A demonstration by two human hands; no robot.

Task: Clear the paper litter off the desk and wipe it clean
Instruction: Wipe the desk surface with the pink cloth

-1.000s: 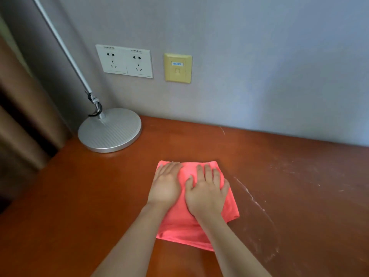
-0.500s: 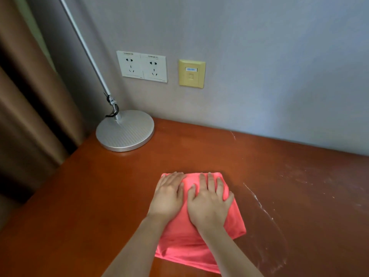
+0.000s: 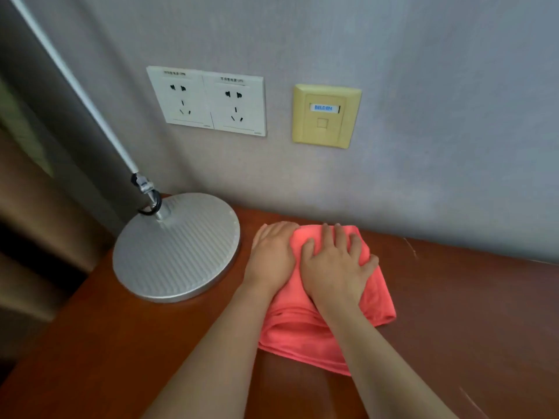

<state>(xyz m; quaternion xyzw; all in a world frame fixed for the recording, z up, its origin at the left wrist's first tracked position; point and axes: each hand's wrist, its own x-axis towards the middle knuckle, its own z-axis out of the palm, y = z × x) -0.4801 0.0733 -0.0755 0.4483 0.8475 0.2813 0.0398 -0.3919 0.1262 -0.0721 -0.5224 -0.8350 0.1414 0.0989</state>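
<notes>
both hands lie flat, fingers straight and close together, left hand (image 3: 273, 257) and right hand (image 3: 334, 267) pressing the pink cloth (image 3: 326, 325) at the desk (image 3: 453, 328) far edge, near the lamp base (image 3: 177, 247). press evenly and skirt the base.

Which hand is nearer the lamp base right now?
Left. The left hand presses the pink cloth just beside the lamp base; the right hand lies on the cloth's far side.

Soft, even daylight, perhaps from the left; slight motion blur, wide-angle edge bending.
</notes>
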